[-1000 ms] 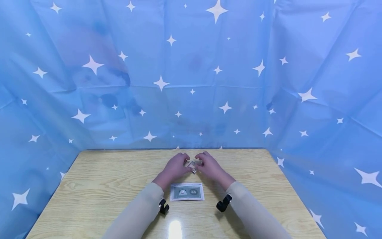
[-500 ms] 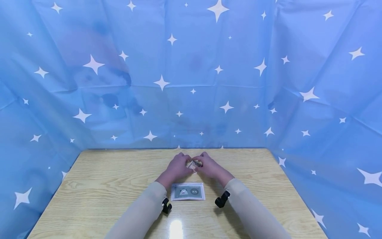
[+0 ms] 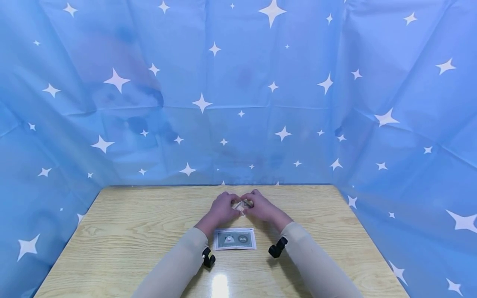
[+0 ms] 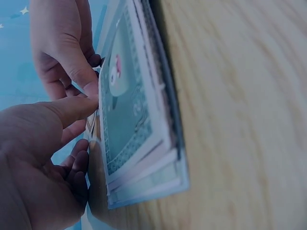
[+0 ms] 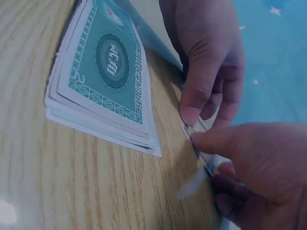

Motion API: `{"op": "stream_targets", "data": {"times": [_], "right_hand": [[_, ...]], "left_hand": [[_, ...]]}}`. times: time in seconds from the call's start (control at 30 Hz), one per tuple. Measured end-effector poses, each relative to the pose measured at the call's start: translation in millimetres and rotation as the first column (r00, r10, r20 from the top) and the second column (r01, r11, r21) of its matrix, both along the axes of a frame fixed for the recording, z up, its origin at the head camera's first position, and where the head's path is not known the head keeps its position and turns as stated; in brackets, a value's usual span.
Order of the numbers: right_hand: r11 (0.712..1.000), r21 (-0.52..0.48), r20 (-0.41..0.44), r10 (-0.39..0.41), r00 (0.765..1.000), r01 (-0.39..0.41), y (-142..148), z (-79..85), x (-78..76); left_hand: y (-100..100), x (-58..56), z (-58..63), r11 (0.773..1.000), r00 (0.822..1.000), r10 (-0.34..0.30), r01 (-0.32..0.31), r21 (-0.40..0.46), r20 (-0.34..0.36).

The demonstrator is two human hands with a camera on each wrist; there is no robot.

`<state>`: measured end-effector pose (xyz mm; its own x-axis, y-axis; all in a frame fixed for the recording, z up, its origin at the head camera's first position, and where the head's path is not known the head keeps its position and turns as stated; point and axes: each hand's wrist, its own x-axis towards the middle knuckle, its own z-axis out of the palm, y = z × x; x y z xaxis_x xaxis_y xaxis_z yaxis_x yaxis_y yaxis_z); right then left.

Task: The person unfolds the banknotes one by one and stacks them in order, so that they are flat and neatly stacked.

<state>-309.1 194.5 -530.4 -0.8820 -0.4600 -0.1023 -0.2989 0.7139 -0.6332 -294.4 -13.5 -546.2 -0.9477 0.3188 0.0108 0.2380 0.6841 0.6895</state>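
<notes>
Past the middle of the table, a small folded piece of paper (image 3: 240,206), pale with dark edges, sits between the two hands. My left hand (image 3: 220,210) pinches its left side between thumb and fingers, and my right hand (image 3: 263,208) pinches its right side. The thumb tips lie close together over the paper (image 5: 190,130) in the right wrist view. Curled fingers hide much of it. Nearer to me lies a stack of green play banknotes (image 3: 234,239), a bear-like picture on the top one. Its layered, uneven edges (image 4: 144,184) show in the left wrist view.
The wooden table (image 3: 141,231) ends at a blue star-printed curtain (image 3: 242,124), which also hangs along both sides. A black wrist camera (image 3: 208,257) sits on the left sleeve, another wrist camera (image 3: 277,247) on the right. Light glares off the table's front.
Over the second, my hands draw closer together and their forefingers nearly meet around the paper, which looks wider and flatter. The last half second brings hardly any movement. The banknote stack stays put.
</notes>
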Motion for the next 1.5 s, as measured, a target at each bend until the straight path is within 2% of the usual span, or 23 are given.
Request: {"op": "stream_targets", "data": {"times": [0.17,0.33,0.57,0.8,0.97,1.17,1.3,1.5], "right_hand": [[0.999,-0.035,-0.003,-0.002,1.0,0.002,2.2,-0.4,-1.7],[0.995,-0.095,-0.013,-0.001,1.0,0.0,2.8,-1.1,-1.5],[0.983,-0.182,0.006,-0.018,1.0,0.019,5.6,-6.6,1.7],[0.971,-0.235,-0.032,-0.057,0.998,0.048,7.5,-10.6,4.5],[0.951,-0.303,-0.039,-0.08,0.996,0.065,7.6,-9.1,7.1],[0.899,-0.422,0.016,-0.123,0.992,0.118,6.8,-6.2,9.4],[0.864,-0.482,0.037,-0.145,0.989,0.145,5.1,-3.5,12.8],[0.815,-0.545,0.066,-0.191,0.979,0.196,-1.3,3.9,25.8]], "left_hand": [[0.4,-2.1,-2.7,1.0,1.0,-0.005,0.005,0.008,-0.008],[0.0,1.8,1.0,0.999,1.0,0.002,-0.002,0.047,0.004],[0.5,2.0,-2.4,0.999,0.999,-0.003,0.005,0.054,-0.039],[0.8,-0.2,-6.7,0.999,1.0,-0.016,0.016,0.045,-0.011],[-3.6,1.2,-3.9,0.991,0.999,-0.038,0.035,0.126,0.017],[-8.8,1.7,-0.8,0.954,0.997,-0.037,0.014,0.298,0.071],[-11.9,4.9,1.4,0.915,0.995,-0.033,-0.006,0.402,0.091],[-17.2,11.6,5.0,0.856,0.997,-0.03,-0.012,0.516,0.073]]}}
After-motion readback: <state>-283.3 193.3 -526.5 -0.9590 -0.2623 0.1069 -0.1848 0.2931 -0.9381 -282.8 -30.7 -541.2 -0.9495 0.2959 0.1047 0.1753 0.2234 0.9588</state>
